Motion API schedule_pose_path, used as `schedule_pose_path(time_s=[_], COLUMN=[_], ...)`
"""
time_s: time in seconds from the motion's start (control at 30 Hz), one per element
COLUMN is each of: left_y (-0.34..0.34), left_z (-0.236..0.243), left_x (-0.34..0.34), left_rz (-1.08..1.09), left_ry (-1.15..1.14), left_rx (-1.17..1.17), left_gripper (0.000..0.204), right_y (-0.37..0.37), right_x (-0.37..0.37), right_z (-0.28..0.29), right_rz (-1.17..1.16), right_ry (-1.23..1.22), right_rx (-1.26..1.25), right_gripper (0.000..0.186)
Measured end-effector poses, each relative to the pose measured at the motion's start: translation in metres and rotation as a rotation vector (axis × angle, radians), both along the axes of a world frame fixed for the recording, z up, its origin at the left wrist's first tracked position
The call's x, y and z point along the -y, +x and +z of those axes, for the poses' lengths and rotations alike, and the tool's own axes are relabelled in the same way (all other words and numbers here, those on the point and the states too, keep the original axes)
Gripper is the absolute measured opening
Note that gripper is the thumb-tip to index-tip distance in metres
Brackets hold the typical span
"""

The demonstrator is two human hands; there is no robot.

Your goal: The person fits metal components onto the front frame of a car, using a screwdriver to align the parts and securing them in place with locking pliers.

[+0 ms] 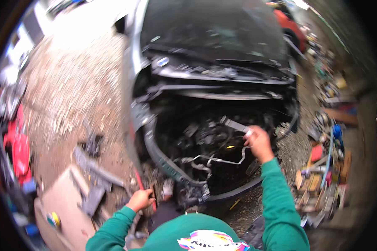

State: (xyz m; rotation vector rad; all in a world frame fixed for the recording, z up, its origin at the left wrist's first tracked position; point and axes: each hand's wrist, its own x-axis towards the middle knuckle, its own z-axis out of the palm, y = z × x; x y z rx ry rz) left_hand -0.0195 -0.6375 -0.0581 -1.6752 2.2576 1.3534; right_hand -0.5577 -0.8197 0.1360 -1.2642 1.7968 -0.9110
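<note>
A car [213,29] with its front stripped stands before me, its engine bay [205,129] dark and laid bare. My right hand [259,144] is raised over the right side of that bay. Its fingers are closed on one end of a flat grey metal strip [234,124], whose other end points up and left. Low on the left, outside the front corner, my left hand [140,200] is wrapped round a thin red bar [138,180]. The bar's upper part is blurred against the car's side. A pale bent tube [226,160] crosses the bay's front, below the strip.
Flat boards [65,198] and a long grey trim piece [97,166] lie on the ground at left. Red body parts [19,150] lie at far left. Wood pieces and scrap [316,184] line the right side. The car's curved front frame [165,154] juts toward me.
</note>
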Motion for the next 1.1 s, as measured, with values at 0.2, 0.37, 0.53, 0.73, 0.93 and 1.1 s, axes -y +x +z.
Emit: schedule_pose_path(time_s=[0.2, 0.37, 0.53, 0.73, 0.93, 1.1], left_y=[0.107, 0.103, 0.037, -0.014, -0.027, -0.065], left_z=[-0.048, -0.065, -0.042, -0.094, -0.140, -0.101], left_x=[-0.194, -0.359, -0.368, -0.358, -0.365, -0.302], left_rz=[0.453, 0.428, 1.246, 1.314, 0.896, 0.508], left_ry=[0.245, 0.817, 1.519, 1.256, 0.698, 0.251], left_rx=[0.339, 0.317, -0.271, -0.604, -0.251, 0.085], left_gripper=[0.022, 0.039, 0.083, 0.075, 0.053, 0.042], right_y=[-0.043, -0.039, -0.021, 0.038, 0.051, 0.021], right_x=[0.173, 0.256, 0.268, 0.153, -0.051, -0.220], right_z=[-0.040, -0.112, -0.110, -0.069, -0.055, -0.057], right_rz=[-0.048, -0.055, -0.147, -0.037, 0.360, 0.600], right_ry=[0.141, 0.336, 0.386, 0.159, 0.086, 0.149], right_rx=[-0.126, -0.118, -0.136, -0.328, -0.250, -0.275], right_gripper=[0.034, 0.036, 0.050, 0.078, 0.055, 0.045])
